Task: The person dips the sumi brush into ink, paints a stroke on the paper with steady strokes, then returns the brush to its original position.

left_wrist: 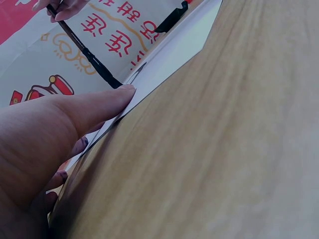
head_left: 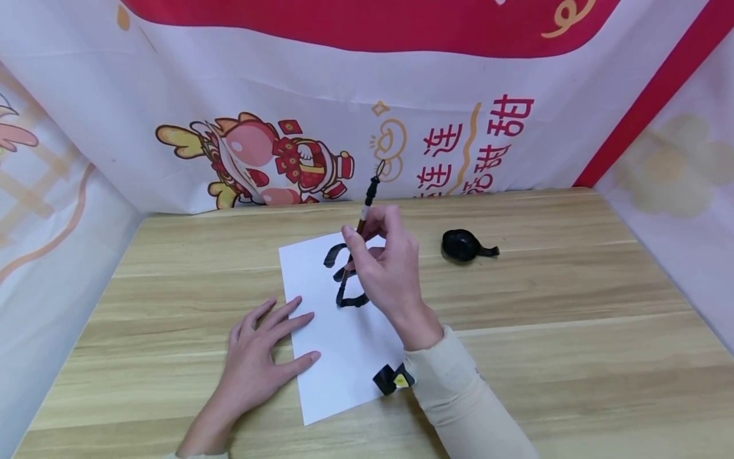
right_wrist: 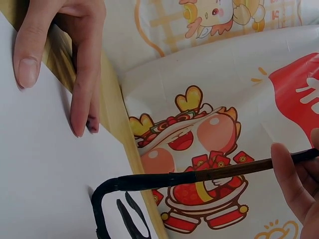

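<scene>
My right hand (head_left: 392, 271) pinches a writing brush (head_left: 367, 207) between thumb and fingers, its handle tilted up and away. In the right wrist view the dark brush end (right_wrist: 149, 181) meets the paper at the end of a wet black stroke (right_wrist: 98, 209). The white paper (head_left: 327, 389) bears several curved black ink strokes (head_left: 332, 255) in its upper part. With fingers spread, my left hand (head_left: 258, 357) rests over the paper's left edge, fingertips on the sheet. In the left wrist view its thumb (left_wrist: 107, 102) lies along that edge.
A black, rounded dish-like object (head_left: 460, 245) with a short stem sits on the wooden table (head_left: 545, 357), right of the paper. A black item with a yellow patch (head_left: 387, 380) lies at the paper's lower right, partly behind my sleeve. Printed cloth (head_left: 321, 76) stands behind the table.
</scene>
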Demonstrator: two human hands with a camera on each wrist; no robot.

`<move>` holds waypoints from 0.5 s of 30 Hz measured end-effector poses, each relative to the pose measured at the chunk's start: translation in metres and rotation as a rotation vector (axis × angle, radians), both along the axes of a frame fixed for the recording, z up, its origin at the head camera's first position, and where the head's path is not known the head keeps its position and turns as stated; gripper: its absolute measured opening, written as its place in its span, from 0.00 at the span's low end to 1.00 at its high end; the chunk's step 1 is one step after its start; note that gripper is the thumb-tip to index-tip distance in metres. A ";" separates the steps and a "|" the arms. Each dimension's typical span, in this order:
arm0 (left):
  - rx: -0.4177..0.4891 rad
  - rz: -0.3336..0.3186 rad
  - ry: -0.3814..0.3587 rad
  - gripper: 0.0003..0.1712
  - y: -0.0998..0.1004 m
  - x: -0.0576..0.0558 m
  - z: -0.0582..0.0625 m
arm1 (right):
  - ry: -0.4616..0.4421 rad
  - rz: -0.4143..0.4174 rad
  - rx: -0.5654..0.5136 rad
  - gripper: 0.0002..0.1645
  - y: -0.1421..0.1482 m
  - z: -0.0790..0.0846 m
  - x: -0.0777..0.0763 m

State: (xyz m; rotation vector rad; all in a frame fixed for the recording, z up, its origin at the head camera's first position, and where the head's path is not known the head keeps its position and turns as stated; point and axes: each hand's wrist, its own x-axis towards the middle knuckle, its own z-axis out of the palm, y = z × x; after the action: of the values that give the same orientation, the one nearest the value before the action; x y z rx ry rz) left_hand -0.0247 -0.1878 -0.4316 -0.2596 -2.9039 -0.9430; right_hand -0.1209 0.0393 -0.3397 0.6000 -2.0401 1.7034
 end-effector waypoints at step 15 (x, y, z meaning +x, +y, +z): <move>-0.007 0.005 -0.029 0.35 0.000 -0.001 -0.002 | -0.022 0.013 -0.036 0.14 -0.001 -0.002 -0.001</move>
State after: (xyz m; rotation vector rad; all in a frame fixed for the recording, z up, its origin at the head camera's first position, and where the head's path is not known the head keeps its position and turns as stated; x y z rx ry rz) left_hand -0.0259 -0.1875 -0.4336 -0.2407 -2.9336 -0.9434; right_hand -0.1223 0.0387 -0.3414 0.5865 -2.0207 1.7579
